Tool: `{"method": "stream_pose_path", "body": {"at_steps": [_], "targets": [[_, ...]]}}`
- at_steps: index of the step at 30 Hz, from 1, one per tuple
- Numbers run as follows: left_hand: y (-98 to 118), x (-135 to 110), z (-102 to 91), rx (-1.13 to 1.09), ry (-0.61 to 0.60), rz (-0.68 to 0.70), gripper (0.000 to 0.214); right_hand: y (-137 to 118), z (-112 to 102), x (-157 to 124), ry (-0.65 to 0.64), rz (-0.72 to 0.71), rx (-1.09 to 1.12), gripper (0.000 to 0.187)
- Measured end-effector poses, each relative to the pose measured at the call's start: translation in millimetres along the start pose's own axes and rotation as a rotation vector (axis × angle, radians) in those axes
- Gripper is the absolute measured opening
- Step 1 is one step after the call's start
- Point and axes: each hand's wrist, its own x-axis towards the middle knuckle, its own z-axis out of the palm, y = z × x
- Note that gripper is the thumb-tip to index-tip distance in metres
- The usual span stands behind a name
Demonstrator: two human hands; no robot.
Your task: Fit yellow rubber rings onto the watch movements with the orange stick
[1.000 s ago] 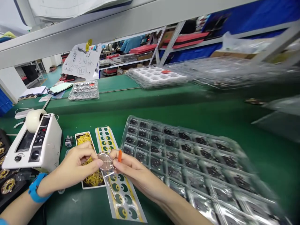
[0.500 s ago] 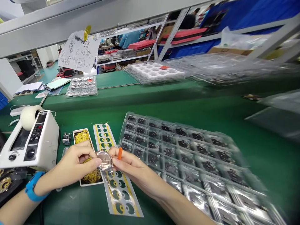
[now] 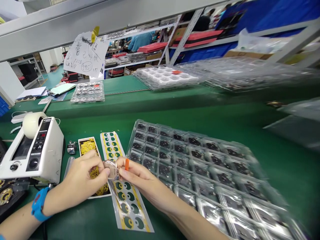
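Note:
Above the sticker sheet, both hands hold a round, shiny metal piece that looks like a watch case. My left hand pinches its left rim between thumb and index finger, partly covering it. My right hand grips the right edge with thumb and fingertips. A small orange strip stands up at the right fingers; I cannot tell what it belongs to. Under the hands lies a white sheet with yellow and green cut-out shapes. Beside it, partly behind my left hand, sits a narrow box of yellow bits.
To the right, a large clear tray holds dark parts in its compartments. A white tape dispenser stands on the left, near a small metal counter. Several trays rest on the raised shelf. A handwritten paper hangs above.
My left hand has turned and shifted slightly right, its wrist rising, and its fingers now cover more of the metal piece. My right hand stays nearly in place.

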Motion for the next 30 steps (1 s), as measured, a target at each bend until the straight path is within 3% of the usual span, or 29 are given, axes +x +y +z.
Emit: {"method": "stream_pose_path", "body": {"at_steps": [3,6,9,13,16,23,27,29,30], "targets": [[-0.6,-1.2,-1.0,0.172,0.063,0.035,0.026,1.5,-1.0,0.3,0.003,-0.013,0.001,0.051],[-3.5,-1.6,-6.6,0.354,0.251,0.118,0.022,2.6,-1.6,0.4,0.000,-0.007,0.020,0.050],[-4.7,-2.5,-10.1,0.341,0.412,0.289,0.013,3.8,-1.1,0.2,-0.008,0.007,0.039,0.049],[-5.8,-2.8,-4.3,0.120,0.297,0.482,0.011,4.9,0.0,-0.8,-0.030,-0.011,0.066,0.047],[-11.0,-0.4,4.3,0.023,0.182,0.449,0.013,4.8,1.9,-1.9,-0.029,0.004,0.099,0.045],[-21.8,1.8,21.9,-0.147,0.046,0.317,0.032,15.8,14.2,-2.2,-0.061,0.029,0.288,0.037],[-13.6,-2.3,9.9,-0.080,-0.011,0.252,0.063,17.0,8.5,-0.5,-0.004,0.036,0.318,0.041],[-2.7,-11.7,-4.0,0.016,0.049,0.292,0.076,9.6,-2.3,7.9,0.015,0.035,0.204,0.042],[3.8,-18.7,-10.9,0.056,0.091,0.346,0.072,4.3,-9.6,15.6,0.038,0.050,0.070,0.041]]}}
